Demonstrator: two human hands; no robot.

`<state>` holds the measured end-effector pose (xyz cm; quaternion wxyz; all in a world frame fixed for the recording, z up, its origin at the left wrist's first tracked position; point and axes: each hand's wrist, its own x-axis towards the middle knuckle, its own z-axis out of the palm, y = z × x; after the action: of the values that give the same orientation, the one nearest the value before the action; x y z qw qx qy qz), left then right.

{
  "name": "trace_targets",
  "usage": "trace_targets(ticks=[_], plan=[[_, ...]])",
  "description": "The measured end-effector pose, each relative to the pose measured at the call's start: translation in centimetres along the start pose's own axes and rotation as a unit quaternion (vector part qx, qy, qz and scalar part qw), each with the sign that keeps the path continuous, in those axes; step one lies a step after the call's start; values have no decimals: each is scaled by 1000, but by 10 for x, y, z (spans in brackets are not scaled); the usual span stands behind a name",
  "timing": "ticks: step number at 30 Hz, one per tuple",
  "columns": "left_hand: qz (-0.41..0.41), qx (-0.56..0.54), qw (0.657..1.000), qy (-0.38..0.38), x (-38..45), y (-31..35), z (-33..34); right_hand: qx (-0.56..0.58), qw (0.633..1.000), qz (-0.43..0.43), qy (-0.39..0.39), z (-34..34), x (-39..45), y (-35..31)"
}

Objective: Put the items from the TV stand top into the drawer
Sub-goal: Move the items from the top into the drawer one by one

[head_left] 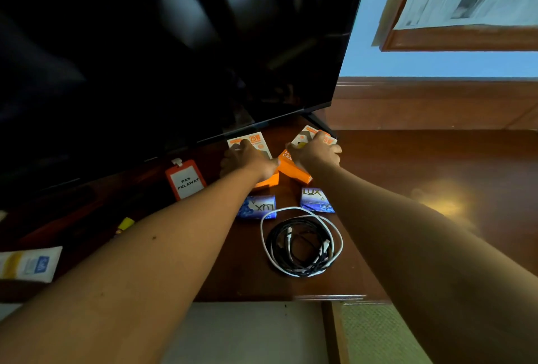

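A glossy, dark reddish-brown wooden tabletop is seen beneath a large flat television with a black, reflective screen. Two small rectangular cardboard charger boxes, white on the face with orange sides and "25W" printing, lie at the foot of the screen. The left charger box is covered by the left hand, whose fingers are curled down over its face and near edge in a grasp. The right charger box, turned at an angle, is gripped by the right hand, fingers wrapped over its far end. The two boxes lie just beside each other, their near orange corners almost meeting between the wrists.

Nearer than the left hand, a flat purple-blue Lux soap packet with a shiny wrapper rests on the wood; a second Lux soap packet lies nearer than the right hand, partly under the forearm. Closer still, between both forearms, thin black cables and a white cable are wound together in a loose round coil.

To the left of the left hand, an orange plastic badge holder with a white card reading "PAS PELAWAT" lies flat. Farther left, beside the left forearm, a small yellow object and a white paper sachet with blue print are seen.

No drawer contents can be made out.
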<state>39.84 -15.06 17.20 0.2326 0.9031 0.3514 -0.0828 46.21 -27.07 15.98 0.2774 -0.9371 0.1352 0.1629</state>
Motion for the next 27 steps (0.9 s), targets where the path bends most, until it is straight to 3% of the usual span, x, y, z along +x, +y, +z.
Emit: trace_targets(ticks=[6,17,27], plan=[[-5,-18,1000,-25,0,0,2,1,1000,-25,3,-2,8,3],[51,-36,998,33,-5,-2,-2,60,990,-117,51,-5,0,9],[149,-98,982,60,-80,-30,-38,90,972,-201,88,-42,-85,35]])
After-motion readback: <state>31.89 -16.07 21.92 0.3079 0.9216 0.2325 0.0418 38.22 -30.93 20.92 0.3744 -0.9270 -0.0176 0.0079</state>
